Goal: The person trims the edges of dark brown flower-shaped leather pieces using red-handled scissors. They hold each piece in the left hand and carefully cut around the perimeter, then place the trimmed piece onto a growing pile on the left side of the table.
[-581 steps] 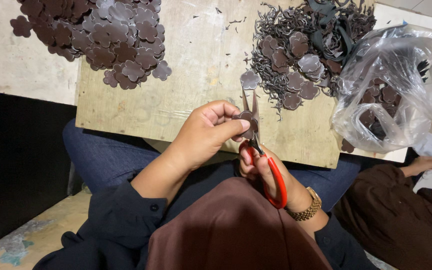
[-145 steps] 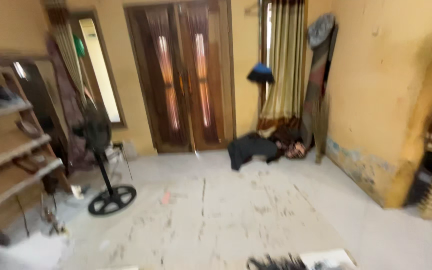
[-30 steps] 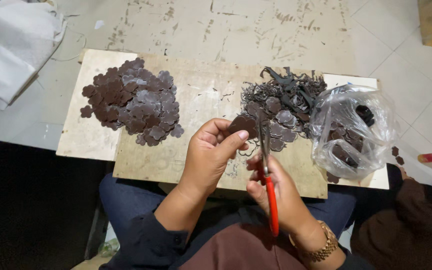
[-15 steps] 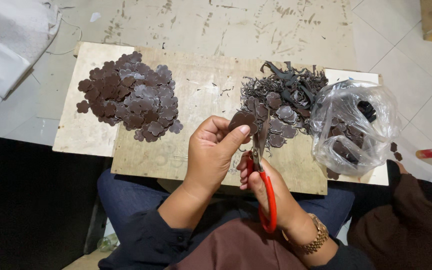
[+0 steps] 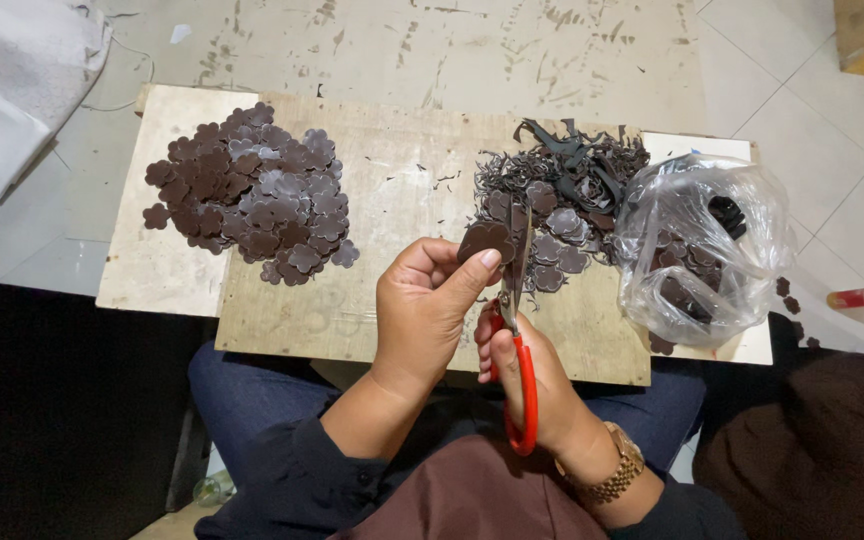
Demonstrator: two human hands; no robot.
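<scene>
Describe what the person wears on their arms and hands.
Both hands are bare, without gloves. The left hand comes out of a dark navy sleeve pushed up the forearm. The right hand has a gold-coloured wristwatch with a metal link band at the wrist.

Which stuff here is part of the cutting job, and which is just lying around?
In the job:
- left hand pinching a brown flower piece
- right hand working red-handled scissors
- pile of cut flower pieces
- heap of uncut pieces and offcuts
- clear plastic bag with more pieces
- wooden board

Lying about:
- white cloth on the floor
- small red-tipped bottle
</scene>
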